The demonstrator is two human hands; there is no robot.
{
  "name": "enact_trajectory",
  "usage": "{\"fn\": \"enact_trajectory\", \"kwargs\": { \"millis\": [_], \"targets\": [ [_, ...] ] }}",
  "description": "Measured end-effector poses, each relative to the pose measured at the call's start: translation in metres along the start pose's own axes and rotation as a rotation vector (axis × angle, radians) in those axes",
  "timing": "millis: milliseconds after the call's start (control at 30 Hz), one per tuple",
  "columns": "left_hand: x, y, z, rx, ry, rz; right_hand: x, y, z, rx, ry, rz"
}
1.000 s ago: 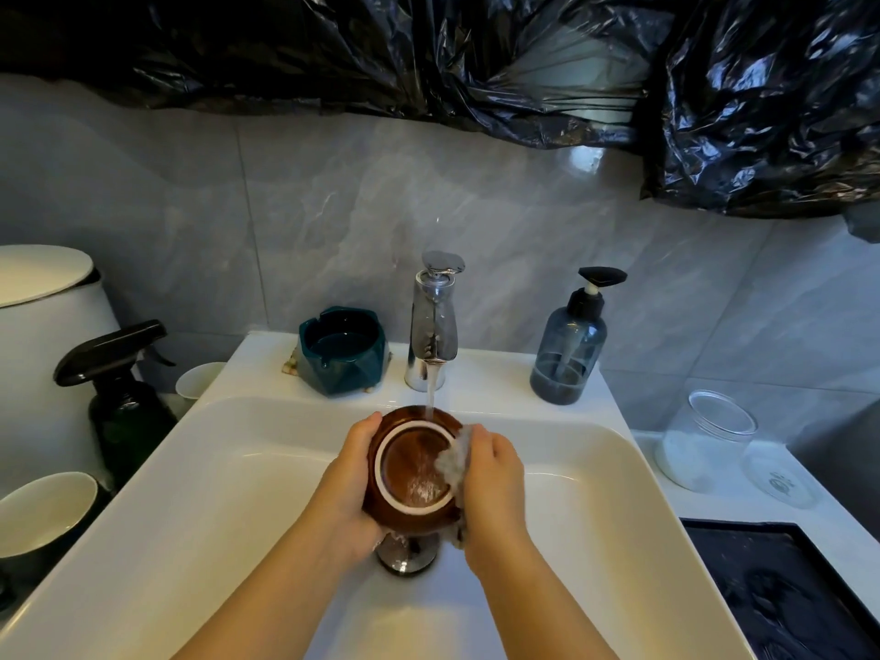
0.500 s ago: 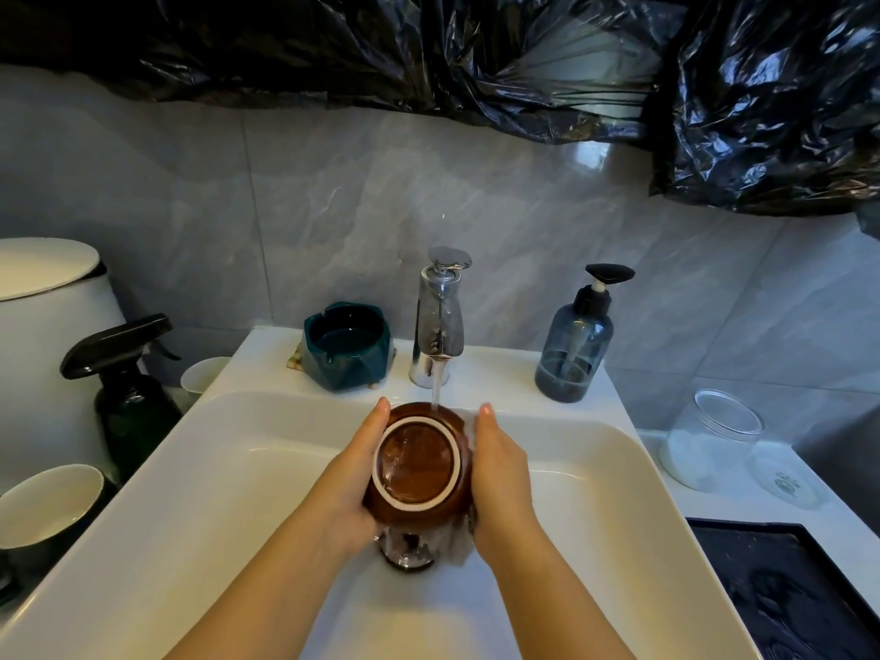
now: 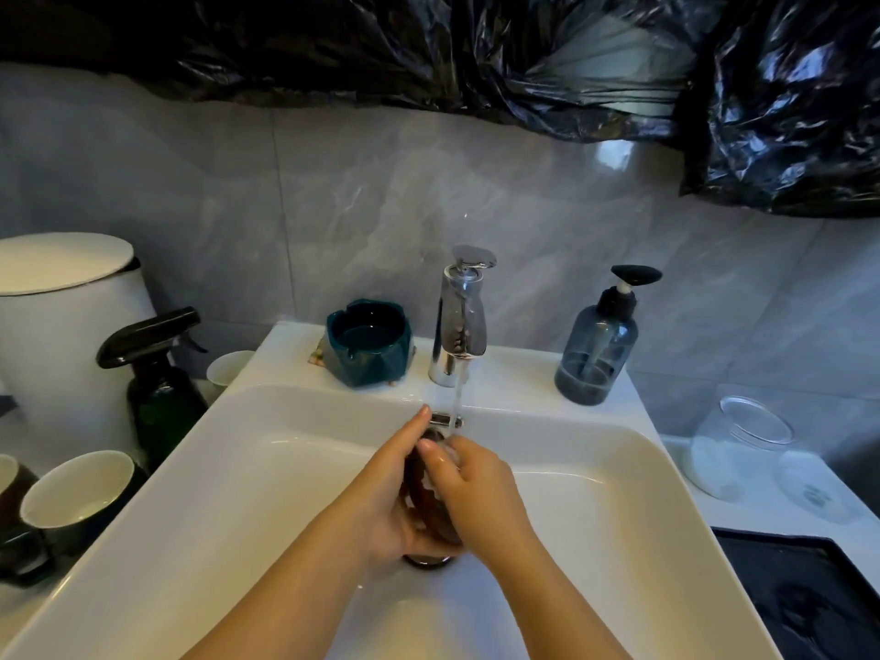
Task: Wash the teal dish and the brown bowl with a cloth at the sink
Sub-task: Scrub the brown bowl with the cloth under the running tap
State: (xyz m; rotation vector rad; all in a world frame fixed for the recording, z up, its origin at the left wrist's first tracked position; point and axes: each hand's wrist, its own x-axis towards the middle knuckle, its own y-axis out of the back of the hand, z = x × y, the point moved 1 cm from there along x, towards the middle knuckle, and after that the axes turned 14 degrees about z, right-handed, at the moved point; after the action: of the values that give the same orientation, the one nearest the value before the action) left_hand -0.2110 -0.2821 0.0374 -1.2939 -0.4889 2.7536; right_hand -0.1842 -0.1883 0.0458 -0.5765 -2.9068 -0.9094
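Note:
The brown bowl is turned on its edge over the sink drain, mostly hidden between my hands. My left hand cups it from the left and below, fingers curled under it. My right hand presses a pale cloth against the bowl's right face, fingers bent round the cloth. Water runs from the chrome tap onto the cloth and bowl. The teal dish stands upright on the sink's back ledge, left of the tap.
White sink basin surrounds my hands. A grey soap pump bottle stands right of the tap. A dark spray bottle, cups and a white bin crowd the left. A glass jar and black tray lie right.
The bowl went from underside-up to standing on edge. My right hand moved from its side onto its face with the cloth; my left hand slid beneath it.

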Motion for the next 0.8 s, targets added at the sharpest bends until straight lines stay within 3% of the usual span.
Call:
{"fn": "enact_trajectory", "kwargs": {
  "millis": [100, 200, 367, 467, 500, 567, 667, 733, 800],
  "targets": [
    [0.010, 0.005, -0.001, -0.046, -0.028, -0.004, 0.002, 0.004, 0.000, 0.052, 0.026, 0.009],
    [0.011, 0.007, 0.005, -0.092, -0.006, -0.039, 0.010, 0.019, 0.000, 0.404, -0.188, 0.219],
    [0.012, 0.007, 0.000, -0.048, 0.109, 0.018, 0.021, 0.037, 0.010, 0.707, -0.369, 0.564],
    [0.012, 0.002, -0.006, -0.021, 0.113, 0.039, 0.019, 0.033, 0.005, 1.044, -0.494, 0.508],
    [0.011, 0.001, -0.005, -0.041, 0.100, 0.038, 0.016, 0.029, 0.002, 1.051, -0.497, 0.451],
    [0.008, -0.001, -0.002, -0.092, 0.057, 0.025, 0.011, 0.017, -0.001, 0.748, -0.405, 0.290],
    [0.010, 0.001, 0.000, -0.133, -0.003, 0.011, 0.003, 0.003, -0.001, 0.110, -0.038, 0.110],
    [0.013, 0.003, 0.002, -0.165, -0.031, 0.014, 0.001, -0.001, 0.000, -0.293, 0.236, 0.140],
    [0.016, 0.005, 0.005, -0.182, -0.077, 0.025, -0.002, 0.002, -0.004, -0.370, 0.317, 0.181]
  ]
}}
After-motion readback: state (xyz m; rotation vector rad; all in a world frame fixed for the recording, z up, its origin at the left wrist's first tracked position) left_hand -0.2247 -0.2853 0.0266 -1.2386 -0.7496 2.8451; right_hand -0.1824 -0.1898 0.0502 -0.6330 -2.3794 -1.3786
